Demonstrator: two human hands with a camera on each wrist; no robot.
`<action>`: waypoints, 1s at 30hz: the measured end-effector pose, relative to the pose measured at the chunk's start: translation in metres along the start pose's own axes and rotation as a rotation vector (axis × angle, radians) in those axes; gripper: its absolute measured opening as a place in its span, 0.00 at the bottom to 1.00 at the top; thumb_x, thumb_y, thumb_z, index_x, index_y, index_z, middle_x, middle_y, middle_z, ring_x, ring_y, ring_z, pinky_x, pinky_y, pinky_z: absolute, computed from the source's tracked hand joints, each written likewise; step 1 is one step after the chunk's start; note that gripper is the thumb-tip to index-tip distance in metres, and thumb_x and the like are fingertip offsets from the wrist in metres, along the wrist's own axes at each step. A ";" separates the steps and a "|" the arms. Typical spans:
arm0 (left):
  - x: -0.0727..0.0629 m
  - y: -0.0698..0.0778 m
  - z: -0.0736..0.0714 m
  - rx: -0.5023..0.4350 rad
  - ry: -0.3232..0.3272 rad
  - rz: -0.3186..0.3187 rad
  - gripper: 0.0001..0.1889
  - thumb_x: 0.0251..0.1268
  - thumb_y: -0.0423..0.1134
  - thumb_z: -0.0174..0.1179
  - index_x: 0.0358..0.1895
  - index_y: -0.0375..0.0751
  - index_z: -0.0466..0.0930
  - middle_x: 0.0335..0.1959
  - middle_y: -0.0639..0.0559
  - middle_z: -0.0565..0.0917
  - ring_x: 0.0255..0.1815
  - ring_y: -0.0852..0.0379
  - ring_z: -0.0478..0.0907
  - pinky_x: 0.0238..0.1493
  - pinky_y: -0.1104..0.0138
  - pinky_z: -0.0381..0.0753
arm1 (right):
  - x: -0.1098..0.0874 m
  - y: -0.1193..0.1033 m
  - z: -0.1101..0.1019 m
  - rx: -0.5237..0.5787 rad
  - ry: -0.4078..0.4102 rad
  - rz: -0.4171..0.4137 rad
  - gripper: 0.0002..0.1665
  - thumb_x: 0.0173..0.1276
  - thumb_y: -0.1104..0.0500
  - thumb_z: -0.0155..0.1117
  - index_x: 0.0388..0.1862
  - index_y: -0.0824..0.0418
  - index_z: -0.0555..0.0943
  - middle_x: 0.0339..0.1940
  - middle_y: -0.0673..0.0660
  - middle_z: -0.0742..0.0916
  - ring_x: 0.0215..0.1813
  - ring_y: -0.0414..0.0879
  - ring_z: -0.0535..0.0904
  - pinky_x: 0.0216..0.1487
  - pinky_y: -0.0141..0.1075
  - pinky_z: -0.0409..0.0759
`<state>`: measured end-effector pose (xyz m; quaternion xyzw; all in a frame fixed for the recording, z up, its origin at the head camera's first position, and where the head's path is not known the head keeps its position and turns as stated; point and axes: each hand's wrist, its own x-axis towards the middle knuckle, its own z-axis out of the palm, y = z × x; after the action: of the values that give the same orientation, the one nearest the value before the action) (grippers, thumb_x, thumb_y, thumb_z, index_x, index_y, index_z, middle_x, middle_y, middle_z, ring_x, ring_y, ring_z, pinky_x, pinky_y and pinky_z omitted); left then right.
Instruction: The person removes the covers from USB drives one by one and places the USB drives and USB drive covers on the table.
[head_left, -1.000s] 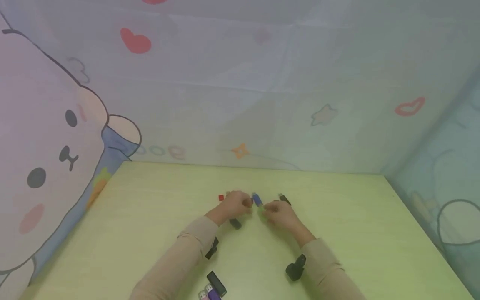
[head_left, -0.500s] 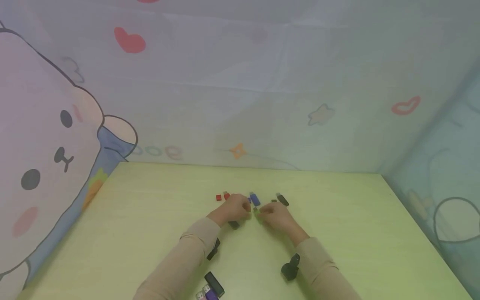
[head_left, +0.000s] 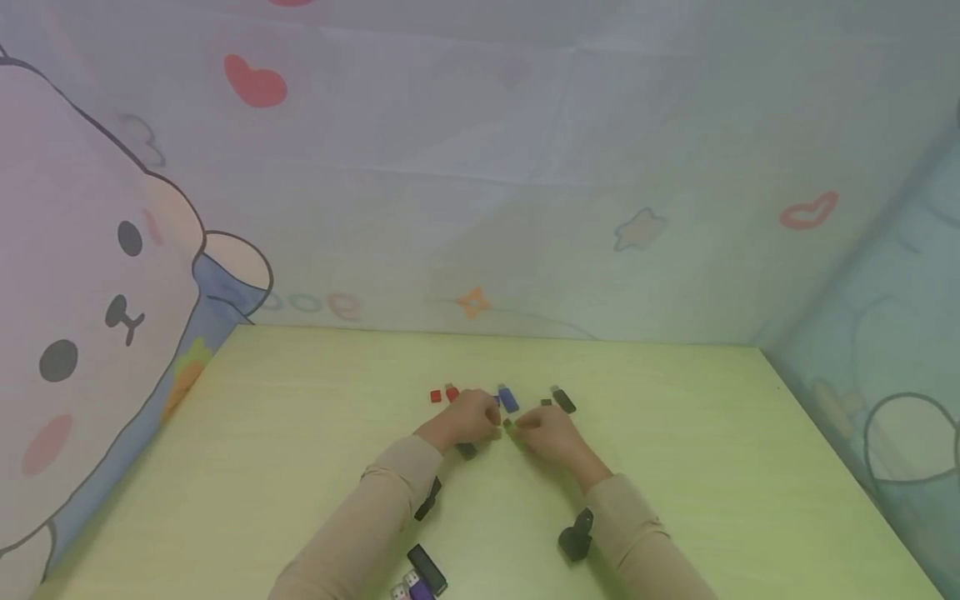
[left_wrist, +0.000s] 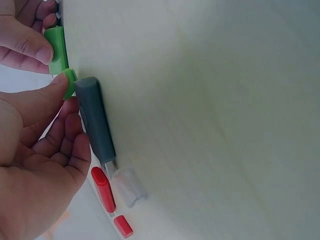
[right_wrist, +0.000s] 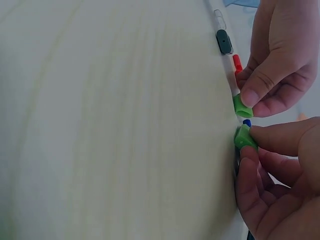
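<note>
My left hand pinches a small green cap between thumb and fingertip; its hollow end shows in the right wrist view. Close to its right, my right hand pinches a green USB stick by its body. In both wrist views a narrow gap parts the green pieces. A dark grey USB stick with a clear cap lies beside the left hand, partly under it in the head view. Beyond the hands lie a blue USB stick and a red USB stick.
A red cap lies left of the red stick. At the back right are a black USB stick and its small dark cap. Near the front edge lie a black stick and a purple stick. A printed cloth hangs behind the table.
The right hand has moved left and slightly nearer the body, narrowing the gap to the left hand. The dark cap by the black stick has come into fuller view. The head view has shifted slightly.
</note>
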<state>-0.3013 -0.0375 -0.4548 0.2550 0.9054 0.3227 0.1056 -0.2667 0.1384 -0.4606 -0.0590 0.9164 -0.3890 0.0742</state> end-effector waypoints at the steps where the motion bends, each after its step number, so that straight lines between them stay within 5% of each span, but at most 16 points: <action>1: 0.000 0.000 0.000 0.003 0.000 -0.002 0.05 0.54 0.31 0.67 0.33 0.34 0.84 0.33 0.47 0.83 0.38 0.53 0.77 0.45 0.61 0.77 | 0.000 0.000 0.000 -0.001 -0.002 0.004 0.14 0.64 0.60 0.65 0.44 0.68 0.84 0.43 0.61 0.87 0.37 0.45 0.82 0.41 0.39 0.81; 11: -0.001 0.002 0.000 0.019 -0.003 -0.014 0.05 0.53 0.29 0.67 0.33 0.32 0.85 0.33 0.45 0.84 0.37 0.53 0.77 0.45 0.62 0.77 | -0.001 0.001 0.000 0.006 -0.013 0.024 0.14 0.66 0.60 0.63 0.45 0.68 0.84 0.36 0.57 0.87 0.28 0.42 0.79 0.33 0.35 0.80; 23: -0.002 0.002 -0.001 0.005 -0.021 -0.022 0.05 0.56 0.30 0.66 0.35 0.32 0.87 0.35 0.44 0.86 0.36 0.55 0.76 0.44 0.63 0.77 | 0.000 0.001 0.000 0.006 -0.015 0.034 0.13 0.65 0.61 0.63 0.45 0.69 0.84 0.36 0.58 0.88 0.29 0.43 0.79 0.33 0.35 0.80; 30: -0.001 0.001 -0.002 -0.026 -0.028 -0.017 0.04 0.57 0.30 0.65 0.33 0.33 0.86 0.29 0.48 0.84 0.29 0.59 0.72 0.35 0.68 0.74 | 0.002 0.002 0.000 0.008 -0.019 0.035 0.13 0.66 0.60 0.62 0.43 0.68 0.84 0.32 0.57 0.87 0.26 0.42 0.78 0.31 0.34 0.79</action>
<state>-0.3006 -0.0390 -0.4526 0.2502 0.9017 0.3301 0.1243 -0.2686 0.1393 -0.4622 -0.0464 0.9150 -0.3906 0.0901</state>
